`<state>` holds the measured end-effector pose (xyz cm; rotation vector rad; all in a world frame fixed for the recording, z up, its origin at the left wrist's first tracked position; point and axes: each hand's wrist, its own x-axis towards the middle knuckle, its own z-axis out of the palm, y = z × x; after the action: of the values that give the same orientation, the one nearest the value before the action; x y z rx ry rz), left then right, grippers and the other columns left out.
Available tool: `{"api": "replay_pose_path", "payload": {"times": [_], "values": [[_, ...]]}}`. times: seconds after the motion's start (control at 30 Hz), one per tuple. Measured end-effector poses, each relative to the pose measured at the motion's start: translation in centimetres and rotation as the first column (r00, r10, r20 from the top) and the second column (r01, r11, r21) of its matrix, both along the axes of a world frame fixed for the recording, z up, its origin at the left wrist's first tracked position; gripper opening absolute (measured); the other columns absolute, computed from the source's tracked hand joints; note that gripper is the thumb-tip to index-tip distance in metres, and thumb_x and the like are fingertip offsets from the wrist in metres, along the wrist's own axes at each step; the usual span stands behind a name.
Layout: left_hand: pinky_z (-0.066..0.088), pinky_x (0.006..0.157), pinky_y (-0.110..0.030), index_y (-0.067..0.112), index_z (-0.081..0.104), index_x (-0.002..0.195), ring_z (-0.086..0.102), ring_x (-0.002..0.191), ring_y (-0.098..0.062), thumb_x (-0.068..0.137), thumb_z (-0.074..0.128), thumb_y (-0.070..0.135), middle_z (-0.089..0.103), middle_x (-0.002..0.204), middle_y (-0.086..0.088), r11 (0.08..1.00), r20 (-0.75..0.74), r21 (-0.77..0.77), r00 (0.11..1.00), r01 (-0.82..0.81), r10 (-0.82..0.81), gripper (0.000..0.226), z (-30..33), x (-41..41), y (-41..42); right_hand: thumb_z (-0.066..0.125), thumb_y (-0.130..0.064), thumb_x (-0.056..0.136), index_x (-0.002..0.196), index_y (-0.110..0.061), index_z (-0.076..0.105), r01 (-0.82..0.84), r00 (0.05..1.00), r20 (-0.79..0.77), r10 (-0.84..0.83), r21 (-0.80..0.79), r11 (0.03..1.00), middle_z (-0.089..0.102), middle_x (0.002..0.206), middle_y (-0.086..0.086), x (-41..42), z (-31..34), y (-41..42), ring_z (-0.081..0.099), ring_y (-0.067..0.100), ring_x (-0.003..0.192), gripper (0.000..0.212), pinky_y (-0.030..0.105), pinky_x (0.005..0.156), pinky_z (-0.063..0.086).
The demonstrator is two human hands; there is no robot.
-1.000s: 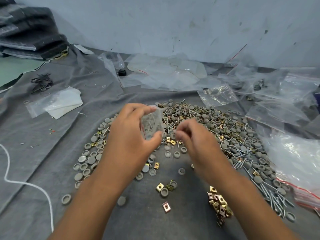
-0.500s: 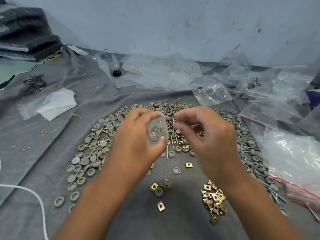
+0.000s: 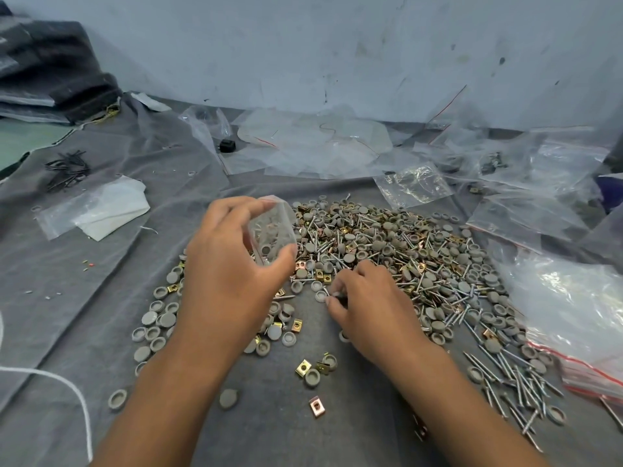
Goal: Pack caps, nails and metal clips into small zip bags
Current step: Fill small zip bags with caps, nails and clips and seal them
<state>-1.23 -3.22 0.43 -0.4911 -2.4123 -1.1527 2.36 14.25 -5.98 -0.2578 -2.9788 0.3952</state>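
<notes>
My left hand [image 3: 232, 274] holds a small clear zip bag [image 3: 273, 232] upright between thumb and fingers, above the grey cloth [image 3: 84, 281]; at least one grey cap shows inside the bag. My right hand [image 3: 367, 305] is down on the cloth at the near edge of the big pile [image 3: 397, 251] of grey caps, nails and gold metal clips, its fingertips curled and pinching a small piece I cannot make out. Loose caps [image 3: 158, 320] lie to the left. A few clips [image 3: 302, 368] lie in front. Nails [image 3: 505, 375] spread to the right.
Several empty clear zip bags [image 3: 413, 185] and plastic sheets lie at the back and right. A larger red-striped bag [image 3: 580, 318] lies on the right. A folded white packet [image 3: 97, 210] and dark nails [image 3: 67, 168] sit left. A white cord [image 3: 67, 382] crosses the near left.
My right hand has dropped from the bag's mouth down to the pile's near edge and now pinches at the pieces there. My left hand still holds the bag up.
</notes>
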Motion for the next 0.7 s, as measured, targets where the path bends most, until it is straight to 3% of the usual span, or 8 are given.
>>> {"api": "replay_pose_path", "payload": {"times": [0.2,0.37,0.5,0.57,0.7], "values": [[0.032,0.076,0.003,0.024,0.065,0.124,0.052,0.09,-0.001,0.077,0.082,0.022,0.054,0.111,0.013,1.0,0.005,0.006,1.0,-0.003,0.003,0.05,0.2,-0.1,-0.5,0.053,-0.045,0.09,0.095,-0.027,0.061,0.037,0.993,0.104,-0.047,0.095,0.995,0.048,0.101,-0.007,0.4,0.9,-0.1,0.045,0.015,0.096,0.02,0.033,0.067,0.038],[0.03,0.077,0.005,0.023,0.064,0.125,0.051,0.094,0.003,0.078,0.082,0.022,0.054,0.112,0.013,1.0,0.008,0.002,1.0,0.005,-0.005,0.05,0.2,-0.1,-0.5,0.058,-0.046,0.088,0.077,-0.029,0.061,0.091,0.984,0.164,-0.066,-0.152,0.984,0.057,0.091,-0.011,0.1,1.8,0.7,0.056,0.01,0.082,0.02,0.033,0.065,0.047],[0.03,0.078,0.004,0.023,0.064,0.125,0.049,0.096,0.006,0.078,0.081,0.023,0.053,0.111,0.013,1.0,0.01,-0.002,1.0,0.014,-0.014,0.05,0.1,0.0,-0.4,0.061,-0.054,0.092,0.091,-0.036,0.061,0.03,0.986,0.165,-0.024,-0.035,0.999,0.048,0.099,-0.015,0.6,1.7,0.7,0.051,0.009,0.095,0.018,0.033,0.074,0.047],[0.031,0.077,0.003,0.024,0.064,0.126,0.05,0.094,0.004,0.079,0.081,0.023,0.052,0.111,0.013,1.0,0.014,-0.002,1.0,0.018,-0.018,0.05,0.1,0.0,-0.3,0.059,-0.048,0.094,0.087,-0.035,0.06,0.005,0.991,0.136,-0.003,-0.014,1.0,0.046,0.095,-0.016,0.7,1.0,0.3,0.051,0.008,0.093,0.015,0.031,0.074,0.05],[0.032,0.077,0.002,0.025,0.064,0.127,0.051,0.092,0.002,0.079,0.081,0.024,0.053,0.111,0.013,1.0,0.017,-0.002,1.0,0.023,-0.023,0.051,0.0,-0.1,-0.2,0.055,-0.043,0.098,0.081,-0.035,0.057,0.079,0.996,0.049,-0.071,-0.19,0.978,0.049,0.092,-0.017,-0.2,0.8,0.7,0.05,0.002,0.08,0.018,0.026,0.063,0.04]]}}
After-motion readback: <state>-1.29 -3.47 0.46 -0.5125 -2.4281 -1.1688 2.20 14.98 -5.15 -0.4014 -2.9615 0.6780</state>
